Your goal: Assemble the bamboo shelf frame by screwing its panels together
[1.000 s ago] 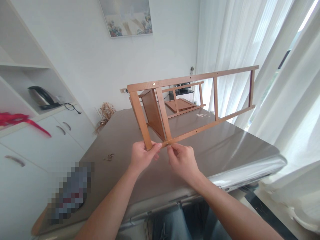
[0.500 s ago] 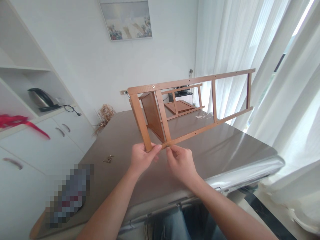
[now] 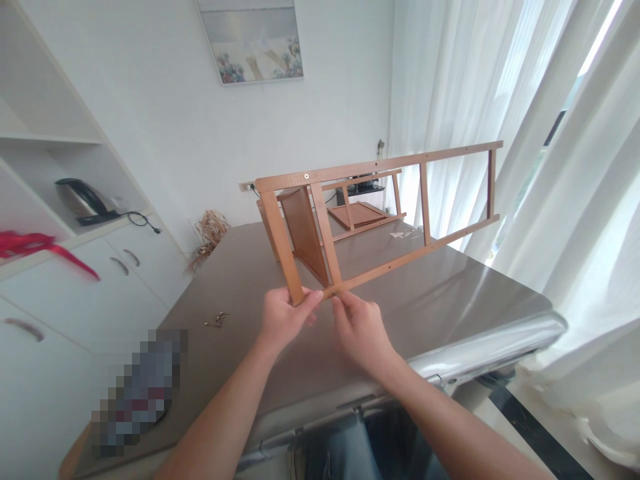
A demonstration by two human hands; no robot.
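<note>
A wooden rack frame [image 3: 379,268] lies on its side, with a flat wooden panel [image 3: 303,230] fitted between its sides near the left end. My left hand [image 3: 286,319] is closed around the lower left corner of the frame, thumb along the rail. Just to its right, my right hand [image 3: 364,327] pinches a small screw at the lower rail, close to where a crossbar joins it; the fingers mostly hide it. On the upper rail a round metal screw head [image 3: 307,176] shows. Several loose screws [image 3: 217,320] lie on the table to the left of my hands.
The brown-covered table [image 3: 240,267] has a clear plastic edge at the front. Behind the frame lies another wooden panel [image 3: 367,213]. A blurred-out object [image 3: 143,390] is at the front left. An electric kettle [image 3: 85,199] stands on the cabinet, and white curtains [image 3: 500,100] hang right.
The far right end of the frame has shifted slightly left and down in view. Both hands keep their places at the lower rail.
</note>
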